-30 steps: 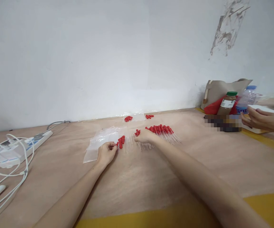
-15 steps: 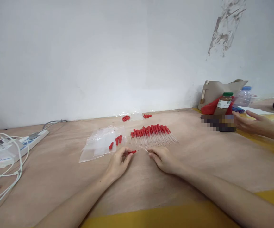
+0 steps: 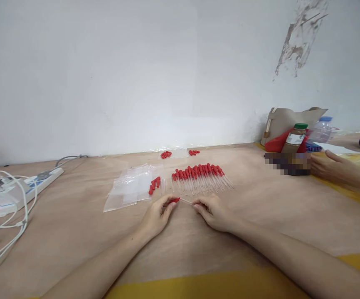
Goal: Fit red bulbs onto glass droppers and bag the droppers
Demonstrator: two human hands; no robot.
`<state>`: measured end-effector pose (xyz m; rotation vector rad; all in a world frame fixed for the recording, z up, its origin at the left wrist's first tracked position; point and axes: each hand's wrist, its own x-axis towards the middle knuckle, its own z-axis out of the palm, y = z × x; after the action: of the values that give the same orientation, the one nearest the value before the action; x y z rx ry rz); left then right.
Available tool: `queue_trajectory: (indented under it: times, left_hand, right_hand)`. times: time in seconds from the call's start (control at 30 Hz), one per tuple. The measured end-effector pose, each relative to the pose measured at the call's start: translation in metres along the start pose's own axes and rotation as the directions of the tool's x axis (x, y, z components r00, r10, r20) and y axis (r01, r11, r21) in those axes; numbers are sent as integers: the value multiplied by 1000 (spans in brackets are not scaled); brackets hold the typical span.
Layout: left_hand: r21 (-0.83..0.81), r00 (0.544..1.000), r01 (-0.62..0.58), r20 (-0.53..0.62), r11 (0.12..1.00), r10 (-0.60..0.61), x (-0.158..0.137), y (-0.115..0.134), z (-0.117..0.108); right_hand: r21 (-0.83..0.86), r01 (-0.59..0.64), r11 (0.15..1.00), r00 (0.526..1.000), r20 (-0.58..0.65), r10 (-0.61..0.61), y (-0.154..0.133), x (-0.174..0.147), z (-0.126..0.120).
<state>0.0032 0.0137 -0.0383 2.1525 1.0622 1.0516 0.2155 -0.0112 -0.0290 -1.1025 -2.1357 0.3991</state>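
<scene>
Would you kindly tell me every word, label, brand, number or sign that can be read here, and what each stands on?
"ant": seemingly part of a word, on the blue printed patch beside the clear bottle; the rest cannot be made out.
White label on the green-lidded jar: printed, but too small and blurred to read.
Power strip: any markings are too small to read.

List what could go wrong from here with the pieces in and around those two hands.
1. The thin clear tube in the right hand might bend or slip if pushed askew against the red bulb in the left hand.
2. The row of red-topped tubes lies just beyond the hands; a stray knuckle could disturb it.
3. The loose red bulbs beside the bags could roll if brushed.
</scene>
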Motion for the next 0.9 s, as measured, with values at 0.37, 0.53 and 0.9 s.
queue_trajectory:
  times: [0.37, 0.53, 0.9]
  left_hand:
    - [172, 996, -88, -20, 981, 92, 3, 3, -2]
    - [125, 985, -153, 97, 980, 142, -1, 9, -7]
    - [260, 944, -244, 286, 934, 167, -6, 15, -7]
  right_hand:
    - [103, -53, 993, 998, 26, 51, -3, 2, 4]
    - [167, -88, 982, 992, 108, 70, 3, 4, 2]
    - [-279, 102, 955, 992, 97, -78, 1, 0, -6]
